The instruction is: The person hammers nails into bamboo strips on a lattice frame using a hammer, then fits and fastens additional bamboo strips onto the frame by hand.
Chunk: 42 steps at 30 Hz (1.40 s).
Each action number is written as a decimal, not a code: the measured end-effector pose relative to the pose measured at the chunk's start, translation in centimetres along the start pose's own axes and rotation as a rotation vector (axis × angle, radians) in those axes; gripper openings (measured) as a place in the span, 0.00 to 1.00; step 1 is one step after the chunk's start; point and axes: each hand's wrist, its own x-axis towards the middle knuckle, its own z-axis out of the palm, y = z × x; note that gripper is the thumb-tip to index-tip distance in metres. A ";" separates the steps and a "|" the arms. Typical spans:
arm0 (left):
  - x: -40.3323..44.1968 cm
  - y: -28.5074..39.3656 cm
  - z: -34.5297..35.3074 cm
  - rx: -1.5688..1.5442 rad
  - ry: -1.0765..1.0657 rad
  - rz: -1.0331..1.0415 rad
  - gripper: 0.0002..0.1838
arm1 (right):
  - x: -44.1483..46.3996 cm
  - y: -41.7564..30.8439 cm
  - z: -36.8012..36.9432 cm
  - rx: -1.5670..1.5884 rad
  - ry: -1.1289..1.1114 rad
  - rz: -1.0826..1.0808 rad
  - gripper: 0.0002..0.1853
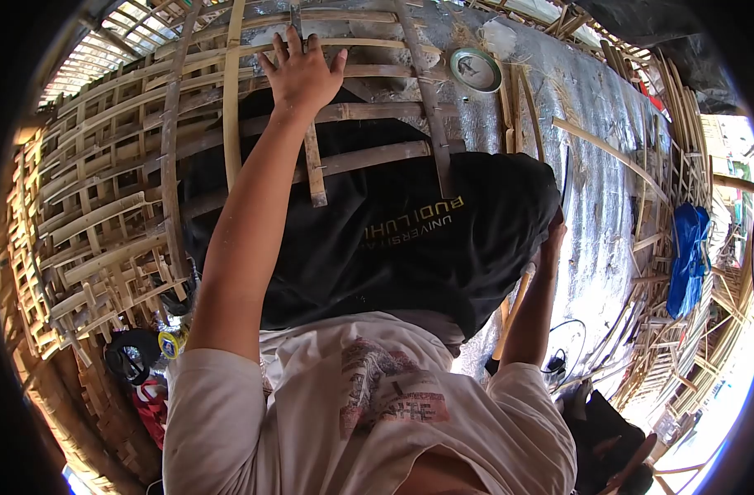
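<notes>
My left hand point(301, 78) lies palm down with fingers spread on the woven bamboo lattice point(234, 91), where a vertical bamboo strip point(315, 169) crosses the horizontal ones. Black cloth point(377, 264) with yellow lettering covers my lap and bulges up at the right, under the near end of the lattice. My right hand point(557, 233) is at the right edge of that bulge, its fingers mostly hidden; whether it grips anything I cannot make out. Beside the right forearm a light wooden handle point(519, 301) slants downward, its dark lower end near the floor.
A round green-rimmed dish point(476, 70) sits on the shiny grey floor sheet point(591, 190) beyond the lattice. Loose bamboo strips point(612, 153) lie at right. A blue plastic bag point(689, 260) is farther right. At lower left are a roll of tape point(170, 345) and a dark round object point(132, 356).
</notes>
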 end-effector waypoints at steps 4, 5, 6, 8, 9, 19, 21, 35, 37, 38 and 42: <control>0.1 -0.1 0.2 -0.002 -0.004 0.004 0.38 | -2.4 -2.9 -1.9 -0.251 0.106 -0.161 0.07; 0.1 -0.1 0.2 0.000 -0.007 0.003 0.38 | -2.8 -3.8 -2.4 -0.330 0.108 -0.067 0.07; 0.1 -0.1 0.1 0.001 -0.010 0.001 0.38 | -3.1 -3.4 -2.7 -0.342 0.158 -0.127 0.09; 0.1 -0.1 0.0 0.001 -0.013 0.000 0.38 | -4.1 -3.1 -3.6 -0.369 0.256 -0.249 0.11; 0.1 -0.1 0.0 0.000 -0.013 0.001 0.38 | -4.6 -3.4 -4.4 -0.423 0.255 -0.222 0.13; 0.2 0.1 0.0 0.104 -0.026 -0.016 0.41 | -6.8 -4.5 -6.5 -0.405 0.398 -0.394 0.09; 0.2 0.0 0.0 0.039 -0.023 -0.007 0.39 | -6.7 -5.5 -6.6 -0.400 0.413 -0.444 0.10; 0.2 0.3 -0.3 0.110 -0.059 -0.015 0.40 | -4.9 -16.3 -7.2 -0.129 0.345 -0.476 0.14; 0.2 0.2 -0.5 0.113 -0.065 -0.016 0.40 | -4.9 -19.4 -6.8 -0.004 0.268 -0.417 0.14; 0.1 0.2 -0.6 0.111 -0.068 -0.016 0.40 | -4.6 -20.2 -6.5 0.060 0.229 -0.402 0.15; 0.0 0.2 -0.5 0.031 -0.045 0.002 0.38 | -3.3 -23.3 -4.8 0.357 -0.093 -0.367 0.17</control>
